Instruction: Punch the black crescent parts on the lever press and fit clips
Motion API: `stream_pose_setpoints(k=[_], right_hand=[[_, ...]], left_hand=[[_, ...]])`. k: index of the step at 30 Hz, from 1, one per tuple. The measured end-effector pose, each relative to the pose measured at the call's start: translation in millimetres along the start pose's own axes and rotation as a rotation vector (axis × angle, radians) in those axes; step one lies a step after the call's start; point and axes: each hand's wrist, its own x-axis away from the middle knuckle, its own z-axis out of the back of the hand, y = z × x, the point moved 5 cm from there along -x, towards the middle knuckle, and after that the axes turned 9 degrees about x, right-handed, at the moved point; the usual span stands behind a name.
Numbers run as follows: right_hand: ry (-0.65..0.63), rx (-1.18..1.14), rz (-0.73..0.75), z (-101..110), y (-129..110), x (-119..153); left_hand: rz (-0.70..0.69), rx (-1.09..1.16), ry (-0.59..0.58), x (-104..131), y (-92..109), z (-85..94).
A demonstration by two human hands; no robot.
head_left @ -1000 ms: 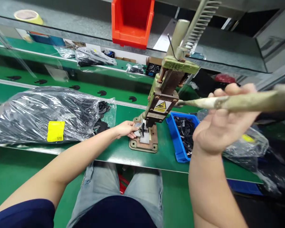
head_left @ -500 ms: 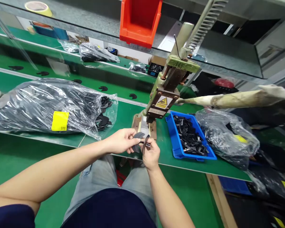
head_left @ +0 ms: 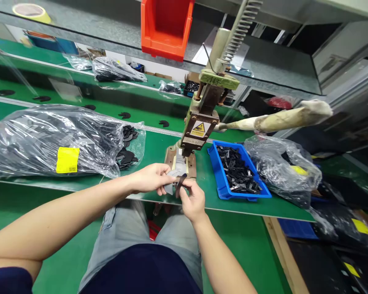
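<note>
My left hand (head_left: 153,179) is closed, pinching a flat grey curved plastic piece (head_left: 169,188) between thumb and fingers. Close beside it, my right hand (head_left: 192,201) grips a dark curved plastic piece (head_left: 180,185), held edge-on. The two pieces meet or overlap between my fingertips; whether they are joined I cannot tell. Just beyond my hands is the base of a hand-operated press (head_left: 200,126) with a warning label. Right of it, a blue bin (head_left: 215,173) holds many small black parts.
A large clear bag (head_left: 46,139) of dark curved pieces lies left, its mouth toward the press. The press lever (head_left: 272,122) sticks out right above another plastic bag (head_left: 282,167). An orange bin (head_left: 165,45) hangs at the shelf edge. Several dark pieces (head_left: 164,123) lie along the green strip behind.
The camera view has shifted, so the press and bins appear further left. Both hands keep their pieces; the grey piece is tilted a little differently and looks lighter.
</note>
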Motion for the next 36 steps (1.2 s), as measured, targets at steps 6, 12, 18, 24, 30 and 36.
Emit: stream_pose_setpoints(k=[6,12,18,24,30,36], right_hand=[[-0.021,0.132,0.095,8,-6,-3],[-0.05,0.132,0.113,7,-6,-2],[-0.051,0.084,0.002,23,-7,-1],[-0.163,0.033,-0.163,40,-14,1],[-0.131,0.172,-0.268,73,2,-22],[-0.056,0.565,-0.288,136,49,-116]], left_hand=[[-0.524,-0.587,0.273,14,25,-2.2],[-0.31,-0.465,0.181,-10,-5,-8.9],[-0.247,0.06,0.151,-17,-19,-9.2],[-0.119,0.303,-0.147,-20,-33,-36.9],[-0.207,0.046,0.1,-33,-69,-3.9],[-0.313,-0.297,0.3,-36,-106,32.6]])
